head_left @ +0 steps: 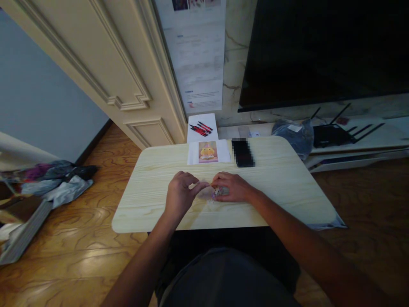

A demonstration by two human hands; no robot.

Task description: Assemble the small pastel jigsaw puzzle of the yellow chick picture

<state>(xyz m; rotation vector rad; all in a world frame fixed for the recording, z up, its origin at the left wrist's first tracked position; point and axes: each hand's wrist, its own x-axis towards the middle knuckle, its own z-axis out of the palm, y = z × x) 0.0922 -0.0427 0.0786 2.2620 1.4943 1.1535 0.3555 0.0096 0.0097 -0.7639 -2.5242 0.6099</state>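
Note:
Both my hands meet at the middle of a pale wooden table. My left hand pinches the edge of a small clear plastic bag with thumb and forefinger. My right hand grips the other side of the same bag, whose small contents are too blurred to name. The bag rests on or just above the tabletop between my fingers.
A printed sheet with a yellow figure and a dark phone lie at the table's far edge. Red and black pens sit on white paper behind. A router stands on a low shelf at right; clothes lie at left.

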